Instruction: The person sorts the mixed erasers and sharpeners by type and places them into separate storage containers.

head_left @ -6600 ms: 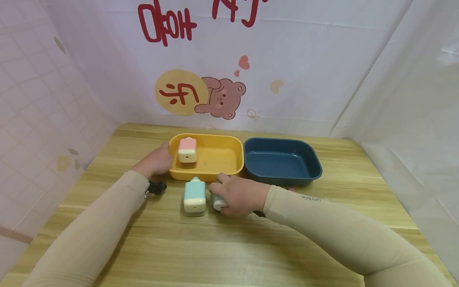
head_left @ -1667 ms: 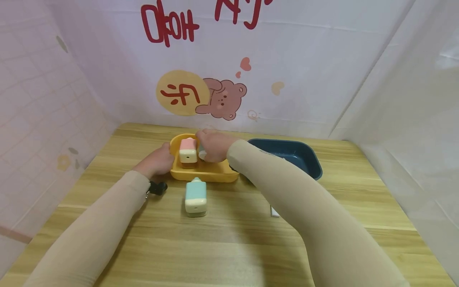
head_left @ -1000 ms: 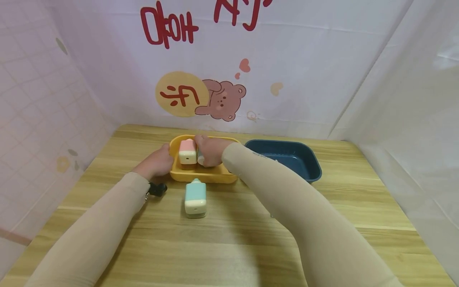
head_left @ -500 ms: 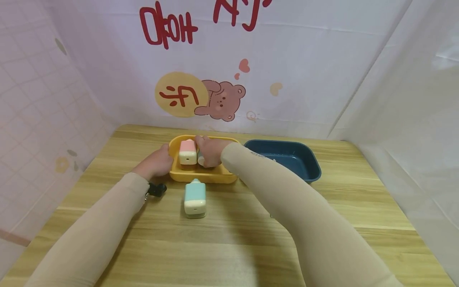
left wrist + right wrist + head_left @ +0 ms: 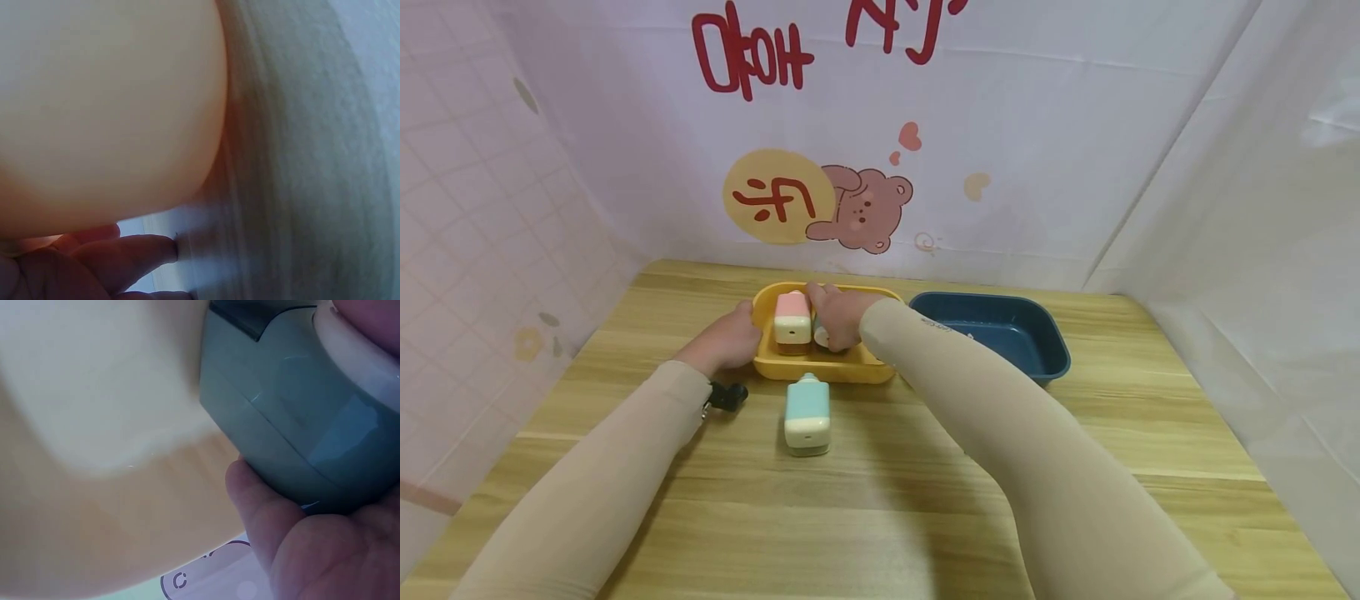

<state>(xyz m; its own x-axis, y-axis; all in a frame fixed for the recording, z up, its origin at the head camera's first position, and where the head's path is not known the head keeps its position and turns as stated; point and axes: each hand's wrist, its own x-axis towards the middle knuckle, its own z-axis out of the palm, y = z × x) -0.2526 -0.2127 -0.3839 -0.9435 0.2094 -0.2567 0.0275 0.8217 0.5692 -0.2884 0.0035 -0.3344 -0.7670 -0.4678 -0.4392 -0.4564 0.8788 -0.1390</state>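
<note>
Looks about two-thirds done: pink bottle-shaped piece (image 5: 793,317) in yellow tray (image 5: 820,372), right hand (image 5: 840,315) fingers clamped on grey-blue piece (image 5: 275,406) beside it, mint piece (image 5: 808,412) on bench (image 5: 850,517), probably left to go. Left hand (image 5: 730,335) at tray's left end, can't tell if fingers grip. Backdrop (image 5: 1037,167) has sideways 乐; sleeve print (image 5: 934,322) too small, no brands legible.

I read the left hand (image 5: 727,340) at the left end of the yellow tray (image 5: 823,372). Inside it, the right hand (image 5: 842,315) grips a grey-blue object (image 5: 821,335), largely covered, beside a pink-and-cream pencil sharpener (image 5: 793,317). A turquoise-and-cream pencil sharpener (image 5: 807,417) rests in front; a navy tray (image 5: 1037,321) stands right, partly occluded by the sleeve (image 5: 970,392).
</note>
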